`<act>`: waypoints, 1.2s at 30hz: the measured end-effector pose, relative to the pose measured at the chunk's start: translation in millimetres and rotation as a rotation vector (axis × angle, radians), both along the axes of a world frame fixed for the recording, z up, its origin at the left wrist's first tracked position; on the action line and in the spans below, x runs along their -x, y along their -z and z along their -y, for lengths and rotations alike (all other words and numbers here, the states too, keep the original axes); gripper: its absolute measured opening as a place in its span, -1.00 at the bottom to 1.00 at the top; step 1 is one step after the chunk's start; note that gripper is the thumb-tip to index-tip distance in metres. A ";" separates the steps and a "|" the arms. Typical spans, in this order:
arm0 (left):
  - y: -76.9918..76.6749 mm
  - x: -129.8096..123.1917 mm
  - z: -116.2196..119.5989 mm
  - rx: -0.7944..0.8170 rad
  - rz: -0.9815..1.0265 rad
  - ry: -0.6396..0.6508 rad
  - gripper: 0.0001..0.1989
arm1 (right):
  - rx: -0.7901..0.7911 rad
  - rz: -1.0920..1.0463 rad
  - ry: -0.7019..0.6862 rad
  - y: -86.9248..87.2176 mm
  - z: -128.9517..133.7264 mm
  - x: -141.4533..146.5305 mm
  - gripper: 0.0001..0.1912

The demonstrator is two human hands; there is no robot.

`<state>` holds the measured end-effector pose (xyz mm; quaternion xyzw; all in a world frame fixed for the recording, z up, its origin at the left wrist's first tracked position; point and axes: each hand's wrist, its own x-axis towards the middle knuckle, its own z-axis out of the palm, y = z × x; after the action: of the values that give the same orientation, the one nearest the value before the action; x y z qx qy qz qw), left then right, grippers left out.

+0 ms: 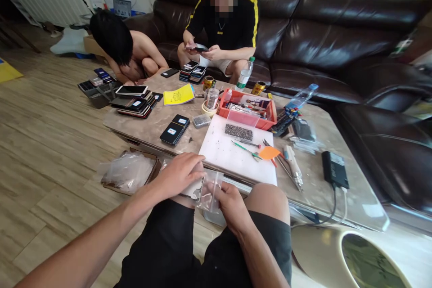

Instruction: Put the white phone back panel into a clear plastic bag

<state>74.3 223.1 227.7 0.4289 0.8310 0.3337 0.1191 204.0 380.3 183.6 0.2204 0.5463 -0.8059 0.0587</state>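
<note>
Low table (337, 198), stone-look top, near corner cut off by the wearer's knees; bears white work board (222, 153), red tray (248, 119) of hard-to-read small parts, phone stacks (135, 105), two dark phones (174, 129). Two persons opposite, one bent over, one seated holding a phone (199, 47). Clear plastic bag (209, 193), contents indistinct, above the lap at the table edge: left hand (178, 173) curled over its top, right hand (229, 202) pinching its lower edge.

Two bottles (245, 73) (301, 96), two cans (208, 83) (258, 87) (gold), one red tray (247, 119)
</note>
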 end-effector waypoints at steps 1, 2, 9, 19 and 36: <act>2.3 9.8 -2.0 0.041 0.066 0.033 -0.68 | 0.019 -0.014 0.020 0.8 0.3 -0.5 -0.58; 4.2 17.9 -5.0 0.067 0.117 0.067 -0.70 | 0.039 -0.029 0.039 1.8 0.4 -1.5 -0.58; 9.4 41.7 -30.4 0.113 0.402 0.280 -0.86 | 0.073 -0.043 0.128 6.1 -5.8 -11.3 -0.44; -13.6 48.1 -29.8 -0.013 0.737 0.113 -0.59 | -0.383 -0.037 0.137 -4.6 -10.4 -12.5 -0.36; -1.2 46.4 -45.4 -0.186 0.973 0.096 -0.65 | -0.721 -0.038 0.079 -3.1 -17.4 -7.8 -0.38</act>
<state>27.9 268.5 229.0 0.2700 0.6253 0.5620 0.4694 211.8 397.7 186.8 0.2330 0.7874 -0.5672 -0.0639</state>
